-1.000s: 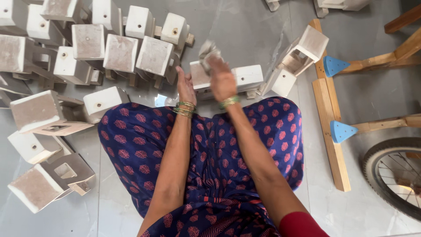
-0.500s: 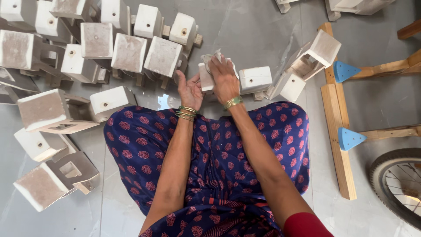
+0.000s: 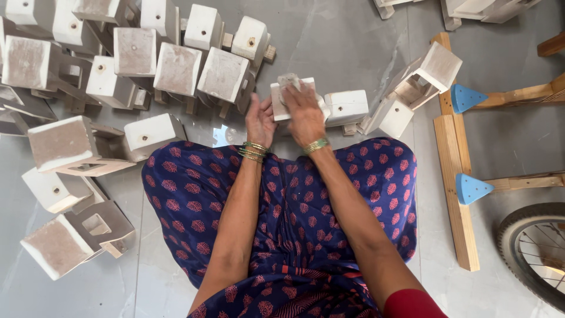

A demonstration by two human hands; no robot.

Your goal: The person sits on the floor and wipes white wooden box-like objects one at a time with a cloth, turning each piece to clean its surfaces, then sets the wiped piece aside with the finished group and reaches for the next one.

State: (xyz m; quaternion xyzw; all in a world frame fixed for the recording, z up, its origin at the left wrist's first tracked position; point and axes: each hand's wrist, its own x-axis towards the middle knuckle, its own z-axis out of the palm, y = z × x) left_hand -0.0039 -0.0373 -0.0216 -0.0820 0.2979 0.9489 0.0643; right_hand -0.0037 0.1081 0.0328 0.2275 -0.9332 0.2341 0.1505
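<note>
Left hand: My left hand (image 3: 260, 121) is resting against the left side of a white block (image 3: 282, 101). The fingers are pointing up and look mostly flat and open, steadying the block more than squeezing it.
Right hand: My right hand (image 3: 304, 111) is lying on top of the same block. The fingers are curling over a small grey pad (image 3: 288, 80). I think it is a sanding pad, but my hand is hiding most of it.
Block: The white block is sitting on the grey floor (image 3: 341, 41), just past my knees, between my two hands.
Next block: Another white block (image 3: 347, 106) is lying just beside it on the right, close enough that they may be touching.
Pile: A big pile of blocks (image 3: 176, 65) is spreading over the floor to my left and in front of me. Some are standing up and some are tipping over.
Lap: My blue dress (image 3: 294, 224) with red dots is covering my crossed legs.
Wrists: Bangles (image 3: 254, 151) are sitting on my left wrist, and one band is on my right.
Right side: A wooden frame (image 3: 456, 194) with blue corner pieces (image 3: 471, 188) is lying on the floor, well apart from my hands.
Corner: A wheel (image 3: 532, 253) is showing at the bottom right.
</note>
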